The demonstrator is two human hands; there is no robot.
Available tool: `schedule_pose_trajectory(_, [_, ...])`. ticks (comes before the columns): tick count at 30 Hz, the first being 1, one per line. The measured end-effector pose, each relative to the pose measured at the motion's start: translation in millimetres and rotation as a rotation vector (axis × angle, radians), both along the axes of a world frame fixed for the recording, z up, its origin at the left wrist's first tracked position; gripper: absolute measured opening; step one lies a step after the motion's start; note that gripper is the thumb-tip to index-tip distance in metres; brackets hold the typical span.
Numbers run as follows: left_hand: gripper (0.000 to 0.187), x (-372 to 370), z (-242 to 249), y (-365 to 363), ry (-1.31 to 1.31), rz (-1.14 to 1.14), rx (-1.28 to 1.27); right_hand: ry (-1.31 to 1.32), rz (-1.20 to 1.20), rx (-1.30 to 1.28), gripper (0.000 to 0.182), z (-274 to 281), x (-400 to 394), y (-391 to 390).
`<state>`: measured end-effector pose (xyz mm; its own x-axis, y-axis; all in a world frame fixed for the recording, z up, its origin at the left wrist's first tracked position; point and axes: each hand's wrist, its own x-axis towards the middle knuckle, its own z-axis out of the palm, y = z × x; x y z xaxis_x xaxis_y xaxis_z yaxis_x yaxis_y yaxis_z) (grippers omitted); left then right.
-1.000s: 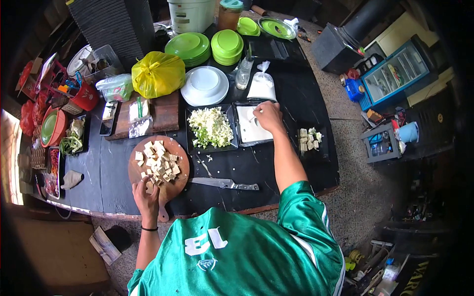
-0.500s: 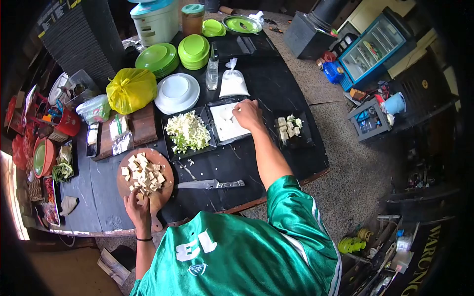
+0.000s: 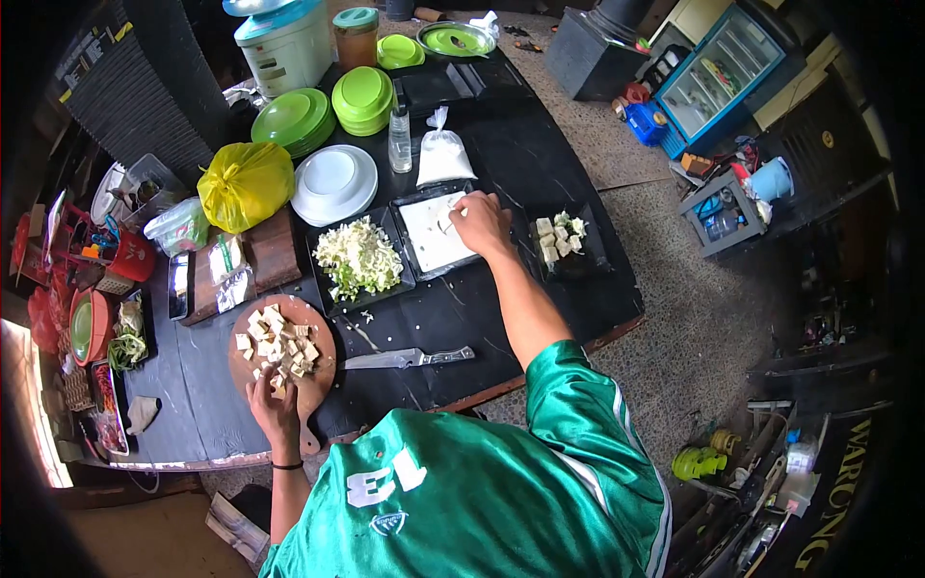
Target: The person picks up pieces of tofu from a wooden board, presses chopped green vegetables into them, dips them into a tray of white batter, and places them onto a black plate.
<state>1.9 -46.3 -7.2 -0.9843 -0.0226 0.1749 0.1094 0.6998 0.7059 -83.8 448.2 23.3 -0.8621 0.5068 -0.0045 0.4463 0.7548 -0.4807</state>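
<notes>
My left hand [image 3: 275, 407] is at the lower edge of a round wooden board [image 3: 318, 385], its fingers closed on a pale cube among several others [image 3: 277, 339]. My right hand [image 3: 482, 225] reaches over a black tray of white powder [image 3: 431, 234]; its fingers are pinched, and what they hold is too small to name. Left of that tray is a black tray of chopped green and white vegetables [image 3: 361, 258]. To the right, a black dish [image 3: 590, 258] holds white-coated cubes [image 3: 556, 239]. A knife [image 3: 409, 358] lies right of the board.
Behind the trays stand white plates [image 3: 334, 185], a clear bottle [image 3: 399, 140], a bag of white powder [image 3: 445, 157], green plates [image 3: 363, 100] and a yellow bag [image 3: 246, 187]. A basket [image 3: 133, 256] is at the left, and a glass-front fridge [image 3: 723, 77] at the back right.
The view has shifted slightly. My right hand remains over the powder tray with its fingers lower in the powder area, and my left hand stays at the cubes on the board.
</notes>
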Motion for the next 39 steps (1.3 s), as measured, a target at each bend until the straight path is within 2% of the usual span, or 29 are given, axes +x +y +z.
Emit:
schedule_pose_trajectory(13, [0.039,6.9,-3.3,-2.9,0.022,-0.003,-0.075,0.000,0.033,0.043,0.020,-5.7,-1.8,-2.0])
schedule_pose_trajectory(19, [0.040,6.5,-6.6,-4.3,-0.067,0.031,0.035,-0.014,0.042,0.033,0.021,-4.9,-3.0,-1.6])
schedule_pose_trajectory(28, [0.039,8.2,-8.6,-0.4,-0.013,0.051,0.144,0.032,0.026,0.043,0.019,-1.6,-1.5,-4.4])
schedule_pose_trajectory(31, [0.040,8.0,-2.5,-0.5,-0.061,0.058,0.051,0.042,0.029,0.042,0.019,-2.4,1.1,-3.1])
schedule_pose_trajectory(34, [0.040,6.8,-12.7,0.6,-0.016,0.064,0.179,0.059,0.022,0.046,0.018,-3.6,1.6,-0.4])
schedule_pose_trajectory(39, [0.037,5.7,-7.6,2.6,-0.022,0.049,0.139,0.025,0.009,0.049,0.019,4.0,1.7,5.9])
